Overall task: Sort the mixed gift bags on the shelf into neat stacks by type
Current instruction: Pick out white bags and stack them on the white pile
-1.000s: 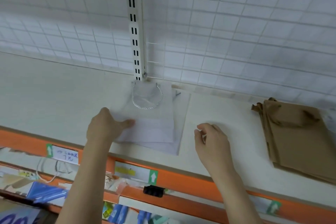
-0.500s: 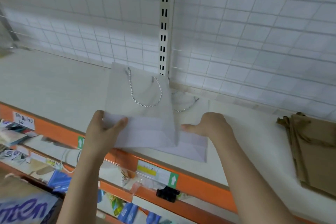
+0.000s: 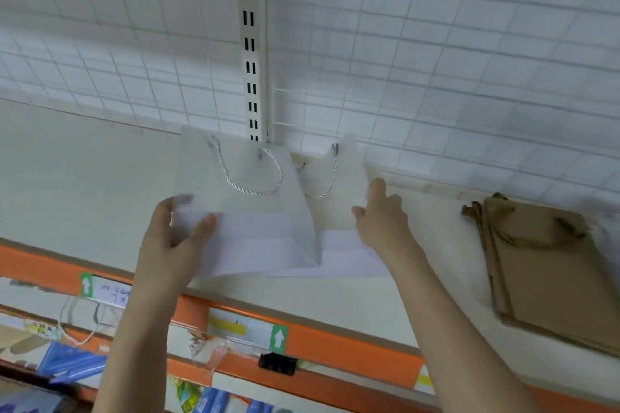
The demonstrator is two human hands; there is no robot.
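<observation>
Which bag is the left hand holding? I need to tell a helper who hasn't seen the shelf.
Find the slotted white upright on the back grid. Directly below it, the left hand grips a translucent white bag with a full twisted cord loop; the second white bag overlaps its right side.

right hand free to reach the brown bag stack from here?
Probably not yet: the right hand is holding a white bag. The shelf between it and the brown bag stack looks bare, so the path itself seems open.
</observation>
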